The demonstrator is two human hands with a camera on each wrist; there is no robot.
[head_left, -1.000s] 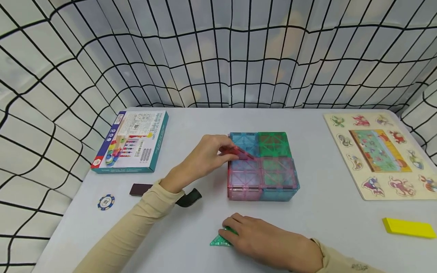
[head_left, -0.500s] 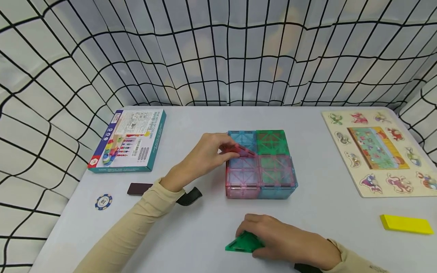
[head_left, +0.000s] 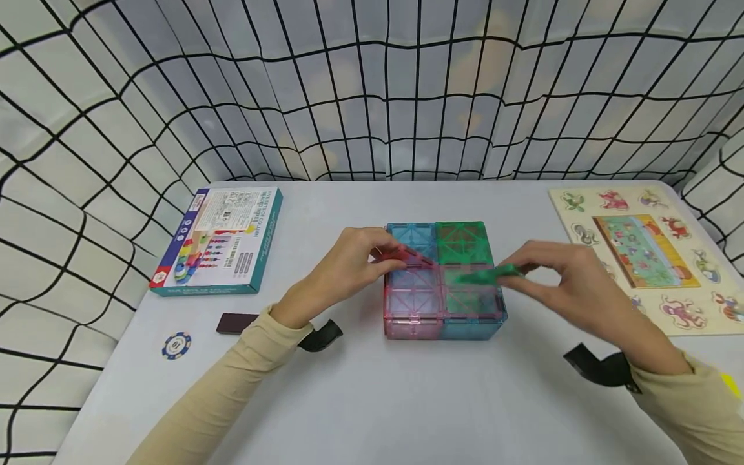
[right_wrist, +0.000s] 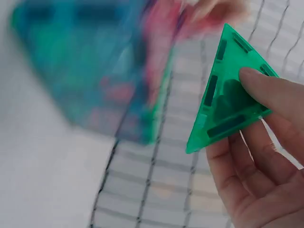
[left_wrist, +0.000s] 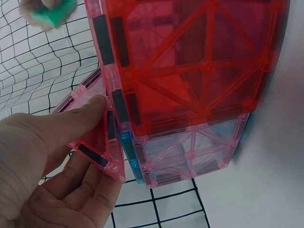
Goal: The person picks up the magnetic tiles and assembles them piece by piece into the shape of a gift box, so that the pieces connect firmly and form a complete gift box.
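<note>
A low block of see-through magnetic tiles [head_left: 414, 294] stands mid-table, with blue, green and pink squares on top. My left hand [head_left: 363, 261] pinches a red triangular magnetic tile [left_wrist: 97, 133] between thumb and fingers, tilted over the block's left side. In the left wrist view this triangle lies against the edge of the block's top. My right hand [head_left: 566, 284] pinches a green triangular magnetic tile [right_wrist: 232, 90], which overlaps the block's right part in the head view. The right wrist view shows dark magnet strips along the green triangle's edges.
A boxed toy [head_left: 217, 242] lies at the back left, near a dark flat piece [head_left: 235, 322] and a poker chip [head_left: 176, 345]. A wooden puzzle board [head_left: 645, 258] lies at the right. Black netting [head_left: 401, 97] rises behind the table.
My right hand has picked the green triangle up from the front of the table and carried it up and right to the block. My left hand stays with the red triangle.
</note>
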